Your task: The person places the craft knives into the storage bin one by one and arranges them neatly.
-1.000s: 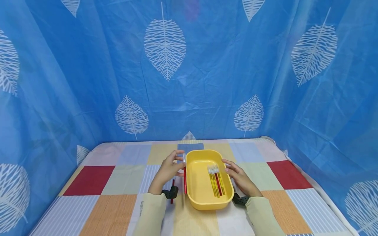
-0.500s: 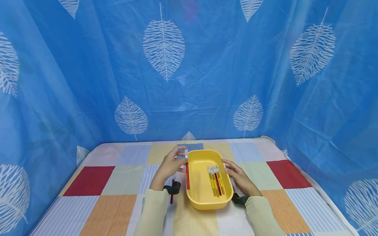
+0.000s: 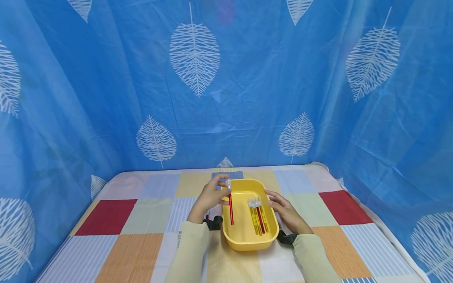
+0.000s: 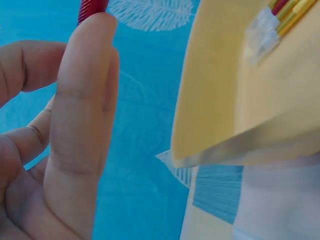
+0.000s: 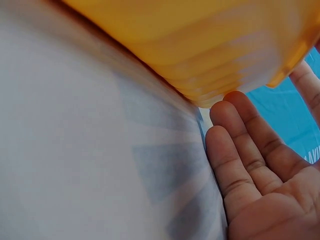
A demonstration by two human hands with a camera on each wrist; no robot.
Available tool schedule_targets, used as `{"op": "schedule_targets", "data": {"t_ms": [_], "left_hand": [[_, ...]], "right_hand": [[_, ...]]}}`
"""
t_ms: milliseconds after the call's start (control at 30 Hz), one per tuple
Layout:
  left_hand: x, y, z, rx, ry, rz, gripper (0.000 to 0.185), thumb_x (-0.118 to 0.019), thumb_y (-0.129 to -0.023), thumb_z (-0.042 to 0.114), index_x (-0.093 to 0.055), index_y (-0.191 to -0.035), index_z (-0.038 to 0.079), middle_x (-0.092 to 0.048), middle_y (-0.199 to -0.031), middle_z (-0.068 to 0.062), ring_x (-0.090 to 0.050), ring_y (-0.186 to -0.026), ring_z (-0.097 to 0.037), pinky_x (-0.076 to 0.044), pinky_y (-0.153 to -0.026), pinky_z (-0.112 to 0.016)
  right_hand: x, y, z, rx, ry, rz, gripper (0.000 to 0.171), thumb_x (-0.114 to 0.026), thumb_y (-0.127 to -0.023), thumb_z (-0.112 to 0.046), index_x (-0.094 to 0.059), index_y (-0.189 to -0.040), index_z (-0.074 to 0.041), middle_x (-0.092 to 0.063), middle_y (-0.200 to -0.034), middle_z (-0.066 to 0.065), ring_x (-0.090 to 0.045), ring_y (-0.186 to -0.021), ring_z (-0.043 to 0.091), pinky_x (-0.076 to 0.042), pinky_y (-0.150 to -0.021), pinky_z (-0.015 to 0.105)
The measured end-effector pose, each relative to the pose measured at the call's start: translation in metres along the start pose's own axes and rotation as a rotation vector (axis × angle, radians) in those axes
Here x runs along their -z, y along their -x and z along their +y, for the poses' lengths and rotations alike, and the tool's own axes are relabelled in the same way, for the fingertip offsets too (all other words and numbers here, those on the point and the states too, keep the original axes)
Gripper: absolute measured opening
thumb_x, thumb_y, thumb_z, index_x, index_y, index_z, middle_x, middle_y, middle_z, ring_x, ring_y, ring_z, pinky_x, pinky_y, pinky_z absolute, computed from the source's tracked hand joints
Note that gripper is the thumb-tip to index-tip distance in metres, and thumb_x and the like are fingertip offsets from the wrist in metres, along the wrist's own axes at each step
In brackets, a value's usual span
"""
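Note:
My left hand (image 3: 209,198) pinches a slim red metal craft knife (image 3: 231,210) near its clear-capped upper end. The knife hangs over the left side of a yellow plastic basin (image 3: 244,246), its lower end pointing toward me. In the left wrist view, only the ridged collar of the knife (image 4: 92,8) shows past the thumb. Several like knives, yellow ones (image 3: 255,222) and a red one (image 3: 261,221), lie side by side in the basin with their capped ends away from me. My right hand (image 3: 289,215) rests at the basin's right side, fingers (image 5: 225,155) extended close to its wall.
Another red stick (image 3: 207,216) lies on the table left of the basin, mostly hidden by my left wrist. A patchwork cloth (image 3: 145,216) covers the table. A blue curtain (image 3: 244,98) with white leaves hangs behind and at both sides.
My left hand has moved right with the red craft knife, from beside the basin's left rim to over its inside. The right hand and basin have stayed in place.

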State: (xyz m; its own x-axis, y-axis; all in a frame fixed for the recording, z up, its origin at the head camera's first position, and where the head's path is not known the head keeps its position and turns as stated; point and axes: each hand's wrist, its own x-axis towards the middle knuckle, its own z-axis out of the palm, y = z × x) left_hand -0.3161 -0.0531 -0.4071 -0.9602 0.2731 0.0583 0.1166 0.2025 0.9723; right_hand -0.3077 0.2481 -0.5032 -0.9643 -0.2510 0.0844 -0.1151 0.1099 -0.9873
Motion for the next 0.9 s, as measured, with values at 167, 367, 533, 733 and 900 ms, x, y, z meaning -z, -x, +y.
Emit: {"op": "schedule_targets", "data": {"t_ms": [167, 367, 533, 733, 900], "left_hand": [[-0.007, -0.005, -0.001, 0.018, -0.005, -0.026, 0.051, -0.065, -0.104, 0.0, -0.053, -0.153, 0.002, -0.06, -0.128, -0.022, -0.072, -0.093, -0.025, -0.068, -0.075, -0.044], [-0.016, -0.014, 0.001, 0.038, -0.01, -0.055, 0.051, -0.064, -0.105, -0.001, -0.051, -0.155, 0.001, -0.059, -0.128, -0.023, -0.072, -0.095, -0.027, -0.068, -0.076, -0.044], [-0.023, -0.018, 0.001, 0.072, -0.011, -0.056, 0.051, -0.064, -0.105, -0.002, -0.051, -0.154, -0.001, -0.058, -0.128, -0.022, -0.072, -0.097, -0.029, -0.067, -0.078, -0.044], [-0.034, -0.02, 0.001, 0.118, -0.028, -0.052, 0.053, -0.064, -0.104, -0.003, -0.05, -0.155, -0.001, -0.06, -0.124, -0.02, -0.071, -0.091, -0.027, -0.066, -0.085, -0.051], [-0.042, -0.021, 0.0, 0.134, -0.038, -0.066, 0.053, -0.065, -0.104, -0.004, -0.05, -0.155, -0.003, -0.061, -0.121, -0.02, -0.071, -0.086, -0.025, -0.066, -0.086, -0.051]], "right_hand": [[0.0, 0.0, 0.0, -0.006, 0.01, 0.01, 0.055, -0.054, -0.115, -0.02, -0.04, -0.164, 0.0, -0.047, -0.154, 0.034, -0.06, -0.132, 0.039, -0.056, -0.1, 0.028], [0.0, -0.001, 0.0, -0.04, 0.016, 0.025, 0.056, -0.056, -0.114, -0.022, -0.042, -0.165, -0.003, -0.048, -0.155, 0.031, -0.057, -0.136, 0.039, -0.053, -0.11, 0.037], [-0.001, -0.001, -0.002, -0.05, 0.021, 0.032, 0.057, -0.057, -0.114, -0.023, -0.042, -0.165, -0.004, -0.049, -0.156, 0.03, -0.057, -0.137, 0.038, -0.051, -0.115, 0.046], [0.0, -0.002, 0.0, -0.027, 0.018, 0.022, 0.055, -0.055, -0.114, -0.02, -0.041, -0.164, -0.002, -0.048, -0.155, 0.032, -0.058, -0.136, 0.039, -0.055, -0.109, 0.035], [0.0, -0.002, 0.002, -0.013, 0.019, 0.019, 0.055, -0.054, -0.114, -0.019, -0.041, -0.164, 0.0, -0.049, -0.153, 0.034, -0.06, -0.133, 0.04, -0.057, -0.101, 0.03]]}}
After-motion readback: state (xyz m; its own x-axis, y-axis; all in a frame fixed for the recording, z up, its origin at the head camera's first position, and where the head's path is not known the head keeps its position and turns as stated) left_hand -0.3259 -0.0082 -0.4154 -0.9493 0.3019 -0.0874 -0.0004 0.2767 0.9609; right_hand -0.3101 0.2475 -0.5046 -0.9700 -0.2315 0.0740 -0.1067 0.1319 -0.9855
